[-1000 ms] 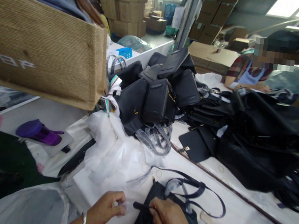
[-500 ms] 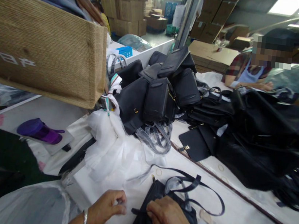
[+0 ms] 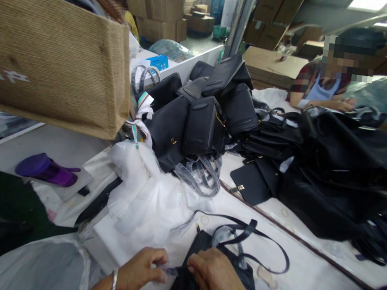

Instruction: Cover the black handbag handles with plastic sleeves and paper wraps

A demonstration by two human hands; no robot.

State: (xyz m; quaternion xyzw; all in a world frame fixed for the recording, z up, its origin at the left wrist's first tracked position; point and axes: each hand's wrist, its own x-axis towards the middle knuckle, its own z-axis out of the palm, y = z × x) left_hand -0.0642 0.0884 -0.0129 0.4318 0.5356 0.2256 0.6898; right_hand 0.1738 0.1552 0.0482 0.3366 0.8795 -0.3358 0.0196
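A black handbag (image 3: 202, 241) lies on the white table at the bottom centre, a gold zip running down its front and its long strap (image 3: 284, 250) looped behind it. My right hand (image 3: 215, 278) rests over the bag, fingertips closed on a short black strap end at its left side, mostly hidden under them. Left of the bag, my left hand (image 3: 141, 271), with a silver bangle at the wrist, pinches a small piece of clear plastic film (image 3: 172, 271). The film reaches toward the strap end; whether they touch, I cannot tell.
Crumpled white wrapping (image 3: 144, 195) lies behind my left hand. Further back are piled black handbags (image 3: 199, 124) and, to the right, more black bags (image 3: 338, 183). A jute bag (image 3: 55, 55) stands upper left, above a purple visor (image 3: 47, 168). A co-worker (image 3: 318, 88) stands across the table.
My left hand has moved slightly right, and clear film now shows between its fingers. The black strap end that stuck out left of my right hand is now less visible.
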